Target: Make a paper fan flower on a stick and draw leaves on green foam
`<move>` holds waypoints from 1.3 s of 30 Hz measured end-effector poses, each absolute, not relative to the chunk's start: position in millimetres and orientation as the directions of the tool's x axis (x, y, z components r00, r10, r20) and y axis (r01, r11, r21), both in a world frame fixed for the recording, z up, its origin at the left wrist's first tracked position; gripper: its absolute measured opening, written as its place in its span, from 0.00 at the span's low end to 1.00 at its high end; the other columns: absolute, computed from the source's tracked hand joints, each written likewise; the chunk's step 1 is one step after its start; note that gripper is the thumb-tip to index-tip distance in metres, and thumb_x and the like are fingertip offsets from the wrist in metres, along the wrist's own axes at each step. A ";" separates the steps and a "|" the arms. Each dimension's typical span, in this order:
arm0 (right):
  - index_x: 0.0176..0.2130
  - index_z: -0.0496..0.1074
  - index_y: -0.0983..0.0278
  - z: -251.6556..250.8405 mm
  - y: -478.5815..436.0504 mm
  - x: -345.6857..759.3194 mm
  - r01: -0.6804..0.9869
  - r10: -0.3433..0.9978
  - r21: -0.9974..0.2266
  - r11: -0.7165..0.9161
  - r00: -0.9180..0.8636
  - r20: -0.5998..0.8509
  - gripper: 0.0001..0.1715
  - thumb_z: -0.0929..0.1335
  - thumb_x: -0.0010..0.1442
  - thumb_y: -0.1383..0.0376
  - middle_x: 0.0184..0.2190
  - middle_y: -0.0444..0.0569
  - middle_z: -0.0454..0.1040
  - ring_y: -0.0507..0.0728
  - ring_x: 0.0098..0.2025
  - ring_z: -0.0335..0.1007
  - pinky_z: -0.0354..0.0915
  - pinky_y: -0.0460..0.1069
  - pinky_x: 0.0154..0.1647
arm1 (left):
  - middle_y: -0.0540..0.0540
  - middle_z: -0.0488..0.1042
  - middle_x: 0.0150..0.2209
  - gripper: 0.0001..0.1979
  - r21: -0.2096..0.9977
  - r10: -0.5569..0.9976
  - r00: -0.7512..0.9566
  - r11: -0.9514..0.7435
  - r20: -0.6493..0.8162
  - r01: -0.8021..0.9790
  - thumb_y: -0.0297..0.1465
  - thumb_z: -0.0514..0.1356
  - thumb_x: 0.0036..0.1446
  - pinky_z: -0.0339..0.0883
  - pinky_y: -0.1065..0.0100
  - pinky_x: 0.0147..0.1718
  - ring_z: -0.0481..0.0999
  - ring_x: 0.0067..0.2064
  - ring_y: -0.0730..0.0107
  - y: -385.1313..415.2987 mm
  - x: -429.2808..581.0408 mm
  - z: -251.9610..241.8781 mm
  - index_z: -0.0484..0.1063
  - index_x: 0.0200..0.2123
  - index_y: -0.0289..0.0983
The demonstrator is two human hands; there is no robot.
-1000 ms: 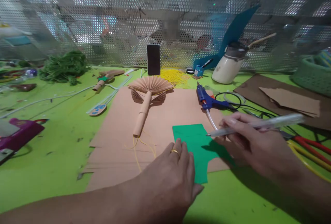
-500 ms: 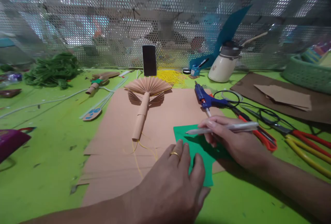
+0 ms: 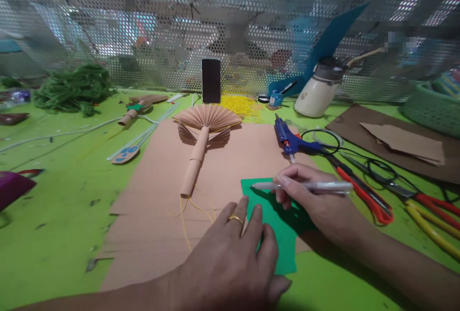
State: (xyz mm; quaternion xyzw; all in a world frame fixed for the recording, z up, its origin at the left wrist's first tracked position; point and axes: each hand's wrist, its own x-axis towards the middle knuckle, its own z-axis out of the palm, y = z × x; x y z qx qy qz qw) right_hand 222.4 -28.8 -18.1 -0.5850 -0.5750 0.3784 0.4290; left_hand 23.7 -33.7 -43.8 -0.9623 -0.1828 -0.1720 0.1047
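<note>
My right hand (image 3: 309, 193) is closed round a silver-grey pen (image 3: 330, 187), its tip at the upper left part of a green sheet of paper (image 3: 283, 239). My left hand (image 3: 237, 253), wearing a gold ring, lies with fingers stretched over the sheet's left side. Under the green sheet are large brown paper sheets (image 3: 151, 172). On these, left of the hands, rests a pleated brown paper figure (image 3: 199, 150) with a fan-shaped top, a rolled paper stem and loose yellow strings (image 3: 185, 224) at its lower end.
A blue glue gun (image 3: 287, 138), a red cutter knife (image 3: 366, 196) and scissors (image 3: 427, 215) lie to the right. At the back stand a phone (image 3: 211, 81), a blue paint jar (image 3: 276, 97) and a cream container (image 3: 318, 90). Green strands (image 3: 74, 90) are piled at back left.
My right hand has moved the pen tip slightly left over the green sheet. The left hand has shifted a little to the left. The whole view has moved slightly.
</note>
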 end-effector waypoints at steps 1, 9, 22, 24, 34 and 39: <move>0.26 0.71 0.61 -18.5 -28.7 222.2 0.351 0.997 -0.936 0.028 0.052 0.049 0.16 0.67 0.62 0.56 0.23 0.44 0.73 0.52 0.25 0.67 0.65 0.47 0.29 | 0.28 0.77 0.46 0.21 -0.135 0.320 0.872 -0.910 0.370 0.391 0.44 0.54 0.61 0.73 0.43 0.44 0.78 0.47 0.36 -34.1 23.8 -43.4 0.74 0.41 0.30; 0.36 0.77 0.62 -14.2 -33.2 218.0 0.261 1.000 -0.965 0.003 0.007 0.005 0.11 0.71 0.57 0.57 0.30 0.48 0.78 0.55 0.32 0.73 0.69 0.47 0.33 | 0.26 0.77 0.47 0.23 -0.107 0.352 0.868 -0.906 0.349 0.410 0.44 0.55 0.60 0.71 0.40 0.45 0.76 0.49 0.34 -34.1 25.3 -41.3 0.74 0.43 0.29; 0.36 0.75 0.61 -19.9 -33.0 218.8 0.306 1.000 -0.952 0.014 -0.003 0.014 0.11 0.69 0.60 0.57 0.28 0.48 0.78 0.54 0.30 0.74 0.71 0.47 0.32 | 0.26 0.76 0.46 0.24 -0.118 0.344 0.867 -0.905 0.361 0.408 0.46 0.55 0.60 0.72 0.43 0.42 0.76 0.48 0.35 -33.8 25.1 -39.4 0.75 0.42 0.29; 0.36 0.75 0.61 -20.0 -32.6 218.3 0.309 1.000 -0.951 0.022 0.000 0.023 0.10 0.70 0.60 0.57 0.28 0.47 0.78 0.54 0.30 0.74 0.71 0.47 0.33 | 0.26 0.76 0.47 0.23 -0.119 0.342 0.867 -0.906 0.363 0.407 0.45 0.55 0.61 0.72 0.43 0.42 0.77 0.48 0.35 -33.9 25.8 -38.8 0.75 0.42 0.29; 0.36 0.74 0.61 -20.6 -36.2 219.7 0.335 0.999 -0.941 0.052 -0.009 0.052 0.11 0.67 0.63 0.57 0.30 0.47 0.78 0.54 0.31 0.74 0.71 0.47 0.34 | 0.27 0.76 0.47 0.24 -0.114 0.353 0.858 -0.901 0.372 0.419 0.46 0.57 0.59 0.73 0.44 0.43 0.77 0.48 0.36 -33.8 26.2 -36.6 0.75 0.43 0.30; 0.37 0.74 0.61 -19.9 -36.5 220.0 0.348 0.999 -0.936 0.048 -0.015 0.045 0.10 0.67 0.63 0.58 0.31 0.47 0.79 0.53 0.32 0.74 0.71 0.47 0.35 | 0.27 0.76 0.47 0.23 -0.136 0.329 0.858 -0.902 0.395 0.409 0.45 0.57 0.59 0.73 0.45 0.41 0.77 0.47 0.36 -35.0 25.3 -37.0 0.74 0.42 0.30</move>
